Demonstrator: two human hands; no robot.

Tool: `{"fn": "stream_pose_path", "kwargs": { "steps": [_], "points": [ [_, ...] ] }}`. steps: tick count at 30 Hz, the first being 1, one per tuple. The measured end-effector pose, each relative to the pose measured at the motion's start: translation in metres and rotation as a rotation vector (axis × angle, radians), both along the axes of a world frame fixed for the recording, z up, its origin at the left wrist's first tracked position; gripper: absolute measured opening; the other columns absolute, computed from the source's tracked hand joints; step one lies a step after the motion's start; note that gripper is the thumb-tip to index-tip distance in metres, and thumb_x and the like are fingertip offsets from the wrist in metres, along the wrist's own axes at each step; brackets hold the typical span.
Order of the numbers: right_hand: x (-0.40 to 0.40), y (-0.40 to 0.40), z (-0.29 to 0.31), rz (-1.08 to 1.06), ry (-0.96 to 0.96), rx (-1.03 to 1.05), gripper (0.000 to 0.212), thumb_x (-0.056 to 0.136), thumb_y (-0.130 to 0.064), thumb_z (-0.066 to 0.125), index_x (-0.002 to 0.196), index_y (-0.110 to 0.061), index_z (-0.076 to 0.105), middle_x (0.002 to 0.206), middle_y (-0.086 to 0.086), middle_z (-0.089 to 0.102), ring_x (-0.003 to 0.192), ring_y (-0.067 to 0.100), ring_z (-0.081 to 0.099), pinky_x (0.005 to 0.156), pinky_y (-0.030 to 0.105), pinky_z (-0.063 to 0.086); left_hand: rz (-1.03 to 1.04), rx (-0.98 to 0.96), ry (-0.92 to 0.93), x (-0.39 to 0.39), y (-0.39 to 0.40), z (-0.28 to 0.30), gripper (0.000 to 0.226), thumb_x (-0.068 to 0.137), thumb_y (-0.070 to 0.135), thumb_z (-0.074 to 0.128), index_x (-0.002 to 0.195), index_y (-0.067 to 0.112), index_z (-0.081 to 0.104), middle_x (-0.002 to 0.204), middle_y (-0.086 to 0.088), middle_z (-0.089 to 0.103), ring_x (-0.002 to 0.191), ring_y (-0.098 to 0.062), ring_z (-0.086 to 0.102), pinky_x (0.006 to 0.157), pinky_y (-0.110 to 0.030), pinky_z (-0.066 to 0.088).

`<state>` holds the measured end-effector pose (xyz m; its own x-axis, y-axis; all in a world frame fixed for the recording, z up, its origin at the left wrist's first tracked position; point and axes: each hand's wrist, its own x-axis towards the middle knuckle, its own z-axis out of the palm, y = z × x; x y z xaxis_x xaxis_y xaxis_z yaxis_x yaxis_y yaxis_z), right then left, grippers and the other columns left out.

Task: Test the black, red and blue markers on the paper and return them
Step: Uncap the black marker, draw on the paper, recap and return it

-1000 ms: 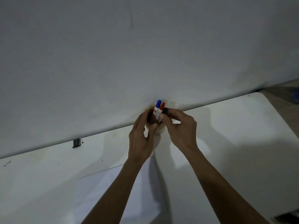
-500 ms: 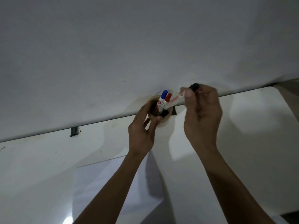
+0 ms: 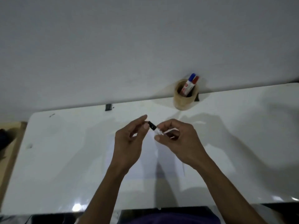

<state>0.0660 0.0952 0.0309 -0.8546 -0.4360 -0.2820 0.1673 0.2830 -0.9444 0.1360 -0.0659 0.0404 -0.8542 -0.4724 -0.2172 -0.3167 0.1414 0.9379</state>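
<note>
White wall [image 3: 113, 46] filled the upper half of our view, and below it lay a glossy white tabletop [image 3: 56, 167] with rounded far corners.

Over the middle of the tabletop our right hand [image 3: 178, 141] was closed around the white barrel of the black marker [image 3: 156, 129], thumb below and fingers curled over it, the marker slanting up and to the left. Our left hand [image 3: 127, 143] pinched the black cap end [image 3: 151, 124] between thumb and forefinger, its other fingers loosely bent. We could not tell whether the cap was seated or already coming off.

Beneath both hands a sheet of white paper [image 3: 145, 165] lay flat on the tabletop, near its middle, pale against the surface and with no mark on it that we could make out.

At the far edge, right of centre and against the wall, stood a round tan holder [image 3: 184, 102]. Inside it the blue marker [image 3: 191, 77] and the red marker [image 3: 196, 79] leaned together toward the wall, caps up. A small dark bracket [image 3: 108, 107] sat on the far edge to the left, another [image 3: 197, 98] just beside the holder. Brownish floor [image 3: 9, 159] showed past the left edge.
</note>
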Motion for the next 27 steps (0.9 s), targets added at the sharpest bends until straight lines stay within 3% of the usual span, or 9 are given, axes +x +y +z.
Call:
{"fn": "stream_pose_path", "kwargs": {
  "steps": [4, 9, 13, 15, 18, 23, 27],
  "points": [
    [0.043, -0.023, 0.000, 0.120, -0.011, 0.035, 0.012, 0.084, -0.021, 0.084, 0.093, -0.023, 0.077, 0.086, -0.008, 0.077, 0.072, 0.015, 0.075, 0.072, 0.034, 0.062, 0.063, 0.064, -0.024, 0.052, -0.017, 0.003, 0.019, 0.094, 0.013, 0.067, 0.106, 0.025, 0.075, 0.091, 0.003, 0.080, 0.090, -0.016, 0.075, 0.084, -0.040, 0.062],
    [0.079, -0.034, 0.004, 0.222, 0.051, 0.139, 0.020, 0.080, -0.018, 0.087, 0.097, -0.025, 0.077, 0.093, -0.012, 0.076, 0.071, 0.008, 0.070, 0.057, 0.022, 0.054, 0.195, 0.114, 0.025, 0.103, -0.050, 0.002, 0.018, 0.095, 0.009, 0.064, 0.105, 0.019, 0.075, 0.086, -0.002, 0.078, 0.080, -0.015, 0.072, 0.078, -0.032, 0.063],
    [0.097, -0.045, 0.017, -0.063, -0.143, -0.132, 0.023, 0.074, 0.001, 0.087, 0.092, -0.008, 0.076, 0.080, 0.005, 0.079, 0.070, 0.014, 0.074, 0.065, 0.024, 0.060, 0.082, 0.068, -0.028, 0.138, -0.076, 0.001, 0.018, 0.088, 0.009, 0.072, 0.096, 0.025, 0.076, 0.084, 0.010, 0.079, 0.073, -0.006, 0.070, 0.071, -0.021, 0.057],
    [0.108, -0.056, 0.020, -0.211, -0.292, -0.288, 0.029, 0.067, -0.004, 0.086, 0.092, -0.003, 0.073, 0.073, 0.006, 0.077, 0.067, 0.017, 0.073, 0.063, 0.025, 0.060, 0.034, 0.028, -0.034, 0.151, -0.084, -0.002, 0.019, 0.084, 0.012, 0.076, 0.093, 0.028, 0.076, 0.085, 0.014, 0.078, 0.074, -0.004, 0.070, 0.067, -0.016, 0.052],
    [0.133, -0.079, 0.017, -0.315, -0.463, -0.416, 0.028, 0.067, -0.017, 0.081, 0.092, -0.005, 0.074, 0.078, 0.011, 0.075, 0.070, 0.021, 0.071, 0.063, 0.026, 0.059, -0.014, -0.076, -0.009, 0.162, -0.092, -0.009, 0.017, 0.088, 0.018, 0.073, 0.091, 0.035, 0.075, 0.084, 0.021, 0.074, 0.073, -0.003, 0.067, 0.066, -0.013, 0.049],
    [0.170, -0.109, 0.008, -0.333, -0.413, -0.337, 0.020, 0.082, -0.027, 0.072, 0.090, -0.009, 0.075, 0.091, 0.014, 0.080, 0.079, 0.025, 0.075, 0.071, 0.028, 0.062, -0.118, -0.152, -0.015, 0.176, -0.106, -0.018, 0.028, 0.095, 0.022, 0.065, 0.080, 0.045, 0.066, 0.076, 0.025, 0.067, 0.066, -0.005, 0.060, 0.062, -0.012, 0.043],
    [0.174, -0.119, 0.004, -0.377, -0.364, -0.344, 0.018, 0.081, -0.025, 0.070, 0.089, -0.009, 0.074, 0.087, 0.013, 0.080, 0.079, 0.023, 0.075, 0.073, 0.026, 0.062, -0.116, -0.074, -0.065, 0.178, -0.125, -0.021, 0.025, 0.096, 0.029, 0.063, 0.073, 0.035, 0.070, 0.062, 0.017, 0.067, 0.058, -0.002, 0.059, 0.058, -0.013, 0.044]
  ]
}}
